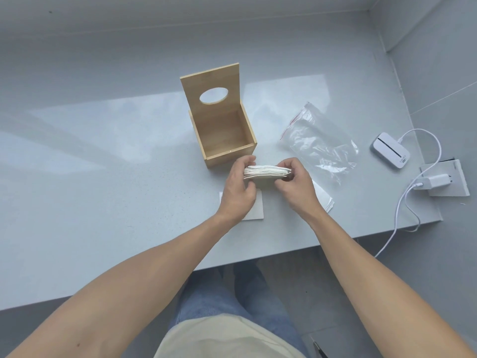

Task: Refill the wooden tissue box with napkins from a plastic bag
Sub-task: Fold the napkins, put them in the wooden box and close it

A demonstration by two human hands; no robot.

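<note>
Both the left hand (238, 188) and right hand (294, 184) gripped a soft white napkin stack (267, 171) at frame centre, before the open wooden box (222, 130); a crinkled clear bag (317, 140) lay right on the glossy grey tabletop (103, 164).

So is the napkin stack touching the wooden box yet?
Apart. The head view shows the napkin stack held between both hands, nearer the person than the wooden box, with grey countertop visible between them.

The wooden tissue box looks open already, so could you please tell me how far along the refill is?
Done: the wooden tissue box stands with its lid up and nothing inside, and the plastic bag lies flat and looks emptied. In hand: the left hand and right hand hold a stack of napkins between them, just in front of the box. Left: putting the stack inside, adding the loose napkins on the table, and closing the lid.
</note>
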